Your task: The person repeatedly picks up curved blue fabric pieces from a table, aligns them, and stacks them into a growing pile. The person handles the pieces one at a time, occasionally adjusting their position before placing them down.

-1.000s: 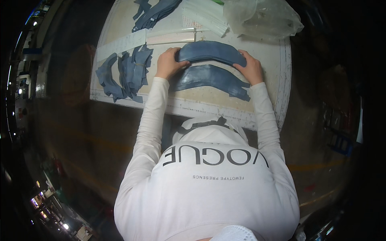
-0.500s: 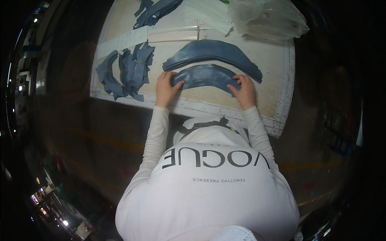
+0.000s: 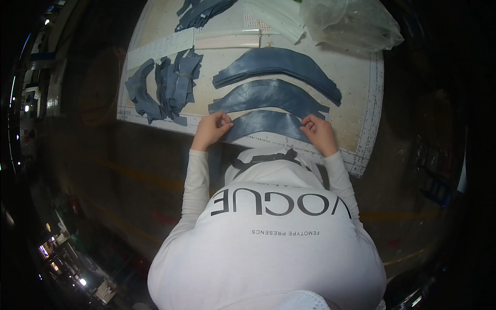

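Between my hands lies a curved blue fabric piece (image 3: 266, 124), its near edge close to the table's front edge. My left hand (image 3: 211, 130) is closed in a pinch on its left end. At the other end my right hand (image 3: 319, 133) pinches it with thumb and fingers. Just beyond is a stack of similar curved blue fabric pieces (image 3: 266, 95), bowed away from me. A larger stack of curved blue pieces (image 3: 274, 64) sits farther back, arched the same way.
Bundled blue fabric pieces (image 3: 175, 82) lie at the left of the table (image 3: 356, 119), with another bundle (image 3: 204, 14) at the far left. A pale plastic strip (image 3: 227, 40) and white sheets (image 3: 279, 20) are at the back. A clear plastic bag (image 3: 351, 26) rests at the far right.
My hands have moved toward me, drawing one curved fabric piece off the nearer stack. A gap now shows between that piece and the stack.
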The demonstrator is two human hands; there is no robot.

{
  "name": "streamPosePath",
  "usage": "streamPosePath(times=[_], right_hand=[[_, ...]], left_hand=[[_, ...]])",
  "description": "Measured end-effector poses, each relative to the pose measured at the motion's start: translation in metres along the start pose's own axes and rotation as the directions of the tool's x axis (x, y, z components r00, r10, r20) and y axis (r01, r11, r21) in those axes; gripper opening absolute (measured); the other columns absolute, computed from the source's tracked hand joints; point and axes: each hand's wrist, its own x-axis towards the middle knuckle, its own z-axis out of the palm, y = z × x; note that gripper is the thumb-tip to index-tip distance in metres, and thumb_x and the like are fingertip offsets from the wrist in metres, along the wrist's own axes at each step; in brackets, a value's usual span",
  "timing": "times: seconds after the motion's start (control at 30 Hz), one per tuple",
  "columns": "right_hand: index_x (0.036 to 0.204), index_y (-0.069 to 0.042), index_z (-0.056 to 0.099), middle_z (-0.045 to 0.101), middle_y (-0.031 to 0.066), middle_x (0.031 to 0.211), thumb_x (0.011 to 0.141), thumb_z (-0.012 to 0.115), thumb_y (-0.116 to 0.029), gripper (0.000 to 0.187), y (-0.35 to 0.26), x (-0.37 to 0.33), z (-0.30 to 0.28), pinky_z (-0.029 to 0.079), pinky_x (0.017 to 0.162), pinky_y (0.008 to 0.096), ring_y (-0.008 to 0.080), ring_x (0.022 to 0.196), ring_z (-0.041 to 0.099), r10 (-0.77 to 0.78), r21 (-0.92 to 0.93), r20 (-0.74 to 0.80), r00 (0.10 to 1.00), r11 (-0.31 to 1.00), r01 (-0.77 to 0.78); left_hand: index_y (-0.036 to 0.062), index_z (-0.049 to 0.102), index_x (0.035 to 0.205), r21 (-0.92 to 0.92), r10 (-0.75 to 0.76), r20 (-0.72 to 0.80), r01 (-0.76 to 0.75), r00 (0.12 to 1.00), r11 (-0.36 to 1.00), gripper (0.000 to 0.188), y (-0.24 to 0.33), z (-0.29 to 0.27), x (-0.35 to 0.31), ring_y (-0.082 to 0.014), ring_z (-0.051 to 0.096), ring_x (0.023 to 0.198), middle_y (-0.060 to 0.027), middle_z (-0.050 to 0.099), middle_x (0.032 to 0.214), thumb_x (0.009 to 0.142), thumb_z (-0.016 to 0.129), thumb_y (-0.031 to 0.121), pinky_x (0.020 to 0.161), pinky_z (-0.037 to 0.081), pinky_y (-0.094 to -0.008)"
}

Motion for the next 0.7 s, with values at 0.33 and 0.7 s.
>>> streamPosePath(times=[0.33, 0.7], right_hand=[[0.105, -0.008, 0.062, 0.057, 0.0084, 0.092, 0.067, 0.081, -0.006, 0.043, 0.005, 0.038, -0.004, 0.049, 0.08, 0.0357, 0.0254, 0.084, 0.058, -0.254, -0.126, -0.224, 0.941, 0.965, 0.231], [0.106, -0.009, 0.062, 0.056, 0.0075, 0.097, 0.066, 0.084, -0.014, 0.045, 0.011, 0.043, 0.0, 0.045, 0.087, 0.037, 0.0278, 0.097, 0.053, -0.318, -0.284, -0.228, 0.92, 0.926, 0.25]], left_hand=[[0.0039, 0.063, 0.098, 0.207, 0.311, -0.335, -0.252, 0.889, 0.945, 0.036, 0.002, 0.012, 0.028, -0.0137, 0.058, 0.079, -0.0059, 0.06, 0.085, 0.07, 0.083, 0.013, 0.069, 0.047, -0.0266], [0.0019, 0.067, 0.093, -0.03, 0.092, -0.252, -0.103, 0.963, 0.994, 0.021, 0.003, 0.015, 0.044, -0.0096, 0.056, 0.069, -0.0032, 0.064, 0.074, 0.082, 0.075, 0.017, 0.066, 0.046, -0.0246]])
